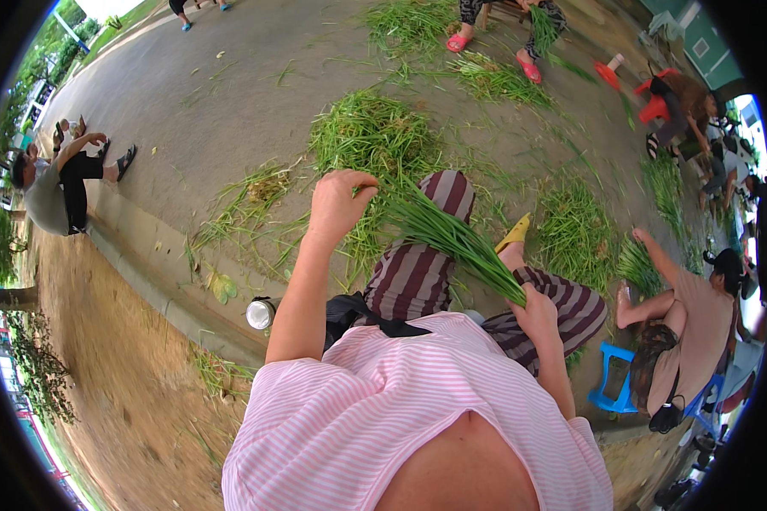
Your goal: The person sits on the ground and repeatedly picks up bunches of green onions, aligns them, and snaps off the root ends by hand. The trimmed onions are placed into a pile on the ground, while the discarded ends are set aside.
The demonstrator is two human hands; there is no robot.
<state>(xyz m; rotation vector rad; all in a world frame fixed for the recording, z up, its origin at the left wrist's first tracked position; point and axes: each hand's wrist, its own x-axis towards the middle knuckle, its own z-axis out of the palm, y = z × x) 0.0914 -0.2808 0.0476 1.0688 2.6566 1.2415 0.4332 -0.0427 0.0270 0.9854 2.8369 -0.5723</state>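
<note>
My right hand (pixel 537 313) is closed round one end of a bundle of long green chive-like stalks (pixel 460 243). The bundle slants up and left across my striped trousers, its far end fanned out beside my knee. At that far end, my left hand (pixel 345 198) pinches a thin bit of green between thumb and fingertips. Just beyond lies a large heap of cut green stalks (pixel 374 134) on the pavement, mixed with brownish bits. Another pile of green stalks (pixel 575 227) lies to the right, past my yellow slipper (pixel 513 233).
A lidded container (pixel 261 314) stands by my left arm, near the concrete kerb (pixel 166 294). To the right, a seated person (pixel 697 319) is beside a blue plastic stool (pixel 613 380). Ahead, a person in pink slippers (pixel 458 43) holds greens. Another person (pixel 57 185) sits at the left.
</note>
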